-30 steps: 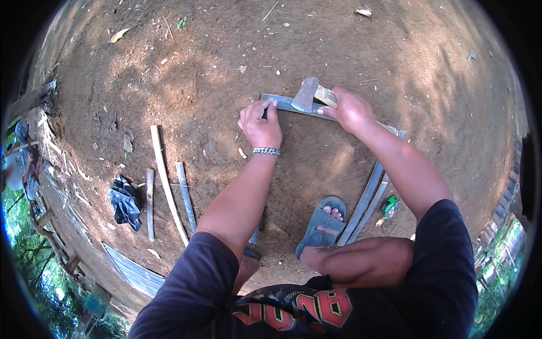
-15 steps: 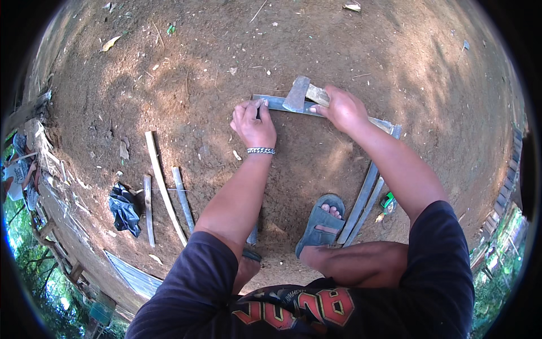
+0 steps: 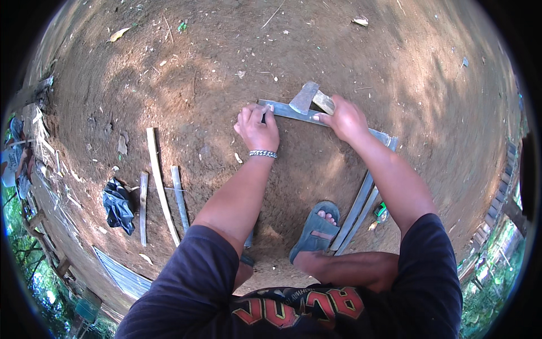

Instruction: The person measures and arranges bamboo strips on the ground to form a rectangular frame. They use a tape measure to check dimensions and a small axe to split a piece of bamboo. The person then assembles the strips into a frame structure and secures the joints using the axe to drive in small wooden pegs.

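Note:
My right hand [image 3: 348, 118] is wrapped round the short wooden handle of a hatchet [image 3: 304, 98]. Its grey metal head lies over a long, flat grey wooden strip [image 3: 288, 111], and my right thumb rests by the strip's edge. At the strip's left end, my left hand [image 3: 257, 127] is closed in a pinch, thumb on the wood. Whatever sits between those fingertips is too small to make out. The strip's right end meets another long grey strip [image 3: 354, 212] at a corner. A thinner strip [image 3: 361, 216] lies alongside that one.
Several loose wooden strips [image 3: 161, 186] lie on the dirt at left, beside a black plastic bag [image 3: 118, 206]. A green object [image 3: 381, 211] is right of my sandalled foot [image 3: 316, 233]. A corrugated metal sheet [image 3: 121, 274] is at lower left; a person [image 3: 12, 161] is at the far left.
The view has shifted slightly. Both hands keep their places on the strip, and the hatchet head still lies over it with little visible change.

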